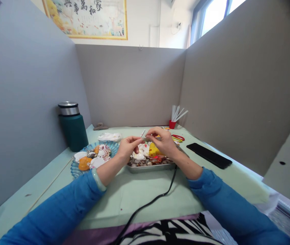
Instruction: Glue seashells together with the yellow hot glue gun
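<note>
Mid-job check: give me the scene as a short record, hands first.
Left hand: over the tray; grip unclear
Right hand: fingertips near the left's; grip unclear
Near fingertips: thin white stick; holder unclear
Metal tray: shells, yellow tool
Blue dish: more shells
Right: black phone
Left: green bottle
Back: red cup, white sticks

Both sleeves [58, 209] are bright blue and wrinkled
</note>
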The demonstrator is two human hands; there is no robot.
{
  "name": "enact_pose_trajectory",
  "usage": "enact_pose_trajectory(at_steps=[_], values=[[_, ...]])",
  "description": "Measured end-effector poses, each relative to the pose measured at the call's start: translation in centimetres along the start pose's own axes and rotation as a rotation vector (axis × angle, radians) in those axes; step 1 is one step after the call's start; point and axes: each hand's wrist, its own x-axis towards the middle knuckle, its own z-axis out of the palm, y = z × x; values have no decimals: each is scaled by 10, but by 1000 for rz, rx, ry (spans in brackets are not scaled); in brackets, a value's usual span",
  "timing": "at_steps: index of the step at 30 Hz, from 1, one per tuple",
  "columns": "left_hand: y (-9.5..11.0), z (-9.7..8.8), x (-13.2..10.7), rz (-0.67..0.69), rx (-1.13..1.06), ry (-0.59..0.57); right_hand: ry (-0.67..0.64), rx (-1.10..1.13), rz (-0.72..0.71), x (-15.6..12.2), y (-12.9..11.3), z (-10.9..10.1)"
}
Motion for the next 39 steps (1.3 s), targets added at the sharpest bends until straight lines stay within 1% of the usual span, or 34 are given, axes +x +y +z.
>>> enact_pose_trajectory(at_steps=[2,5,10,16,25,29,39], values=[[0,0,0,-5,-8,0,5,-19,-43,-1,1,1],[1,0,-1,-14,-22,0,-25,-28,-90,-1,2,1],[1,0,-1,-9,-35,-7,-75,-33,-113,-2,3,0],[-2,-1,2,-9,-55,-6,-125,-23,-121,-3,2,-1],[-3,-2,2,9,-81,-26,-129,-14,-129,-4,3,-1],[-1,-2,1,-2,-81,-27,-140,11,-130,-4,3,-2],[-1,-1,1,-15,-69,-7,-143,5,-93,-4,5,-1]])
